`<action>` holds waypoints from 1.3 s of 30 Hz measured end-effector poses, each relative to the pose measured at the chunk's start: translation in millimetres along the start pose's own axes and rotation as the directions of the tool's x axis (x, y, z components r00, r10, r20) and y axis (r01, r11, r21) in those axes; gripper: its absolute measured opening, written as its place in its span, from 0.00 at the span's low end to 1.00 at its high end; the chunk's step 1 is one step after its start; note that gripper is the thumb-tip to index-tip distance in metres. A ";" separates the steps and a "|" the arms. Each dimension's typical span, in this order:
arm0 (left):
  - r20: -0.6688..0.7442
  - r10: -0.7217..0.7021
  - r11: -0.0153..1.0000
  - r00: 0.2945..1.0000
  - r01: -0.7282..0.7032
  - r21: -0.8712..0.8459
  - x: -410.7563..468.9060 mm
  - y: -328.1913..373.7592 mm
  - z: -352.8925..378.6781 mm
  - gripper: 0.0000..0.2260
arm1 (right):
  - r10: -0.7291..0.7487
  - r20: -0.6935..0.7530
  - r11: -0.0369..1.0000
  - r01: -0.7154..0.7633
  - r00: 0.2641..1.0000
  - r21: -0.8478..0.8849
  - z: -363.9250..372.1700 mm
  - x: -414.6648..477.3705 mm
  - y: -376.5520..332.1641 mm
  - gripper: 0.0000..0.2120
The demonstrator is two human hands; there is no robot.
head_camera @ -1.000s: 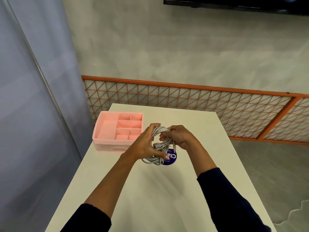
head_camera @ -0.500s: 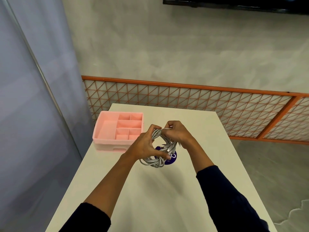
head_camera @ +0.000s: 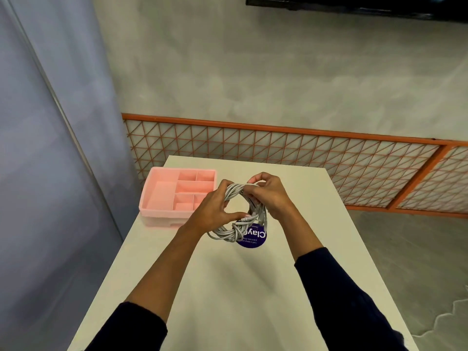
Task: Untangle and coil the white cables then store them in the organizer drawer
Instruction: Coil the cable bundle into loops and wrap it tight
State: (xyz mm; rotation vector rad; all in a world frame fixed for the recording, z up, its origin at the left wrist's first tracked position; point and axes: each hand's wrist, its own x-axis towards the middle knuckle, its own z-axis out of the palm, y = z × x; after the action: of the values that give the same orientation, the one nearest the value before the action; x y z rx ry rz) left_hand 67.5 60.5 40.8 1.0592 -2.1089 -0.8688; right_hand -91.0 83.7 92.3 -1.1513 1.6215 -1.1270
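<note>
Table (head_camera: 228, 300): white, bare near the viewer.
Left hand (head_camera: 212, 211): fingers curled around the loop's left side.
Right hand (head_camera: 271, 193): pinching strands at the top right.
White cables (head_camera: 235, 224): a coiled bundle, held above a purple sticker (head_camera: 253, 239).
Organizer drawer (head_camera: 162, 198): pink, compartmented, far left.

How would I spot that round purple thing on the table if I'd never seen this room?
Start at the white table and look just right of its middle, below the two hands working the white cables. The purple sticker lies flat there, partly covered by the cables. It is the only dark thing on the tabletop, with white lettering.
</note>
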 end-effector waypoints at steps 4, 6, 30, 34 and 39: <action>0.061 -0.033 0.996 0.998 0.038 -0.085 -8.3 0.9 4.5 0.26 | 0.046 0.023 0.999 -0.046 0.999 -0.008 1.0 1.2 -1.6 0.07; 0.086 -0.042 0.997 0.995 0.047 -0.055 -8.1 1.0 5.6 0.31 | 0.039 0.013 0.994 -0.037 0.999 -0.101 1.4 1.5 1.2 0.07; 0.083 -0.016 0.991 0.996 0.026 -0.129 -1.0 15.4 -12.2 0.15 | -0.165 0.189 0.972 0.192 0.968 -0.133 -22.0 -2.9 15.1 0.12; 0.190 -0.011 0.996 0.982 -0.006 0.086 -1.3 16.8 -8.8 0.15 | -0.254 0.062 0.952 0.260 0.965 -0.164 -19.0 2.7 15.0 0.18; 0.031 0.067 0.997 0.997 -0.068 0.048 0.3 21.7 0.6 0.13 | -0.321 -0.034 0.946 0.318 0.946 -0.065 -17.3 4.8 19.7 0.22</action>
State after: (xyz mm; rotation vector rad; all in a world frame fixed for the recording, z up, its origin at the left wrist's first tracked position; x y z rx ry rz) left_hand 57.5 70.5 57.3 0.9998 -2.1880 -0.8085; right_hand -112.8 86.0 77.1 -1.4765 1.5447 -1.3240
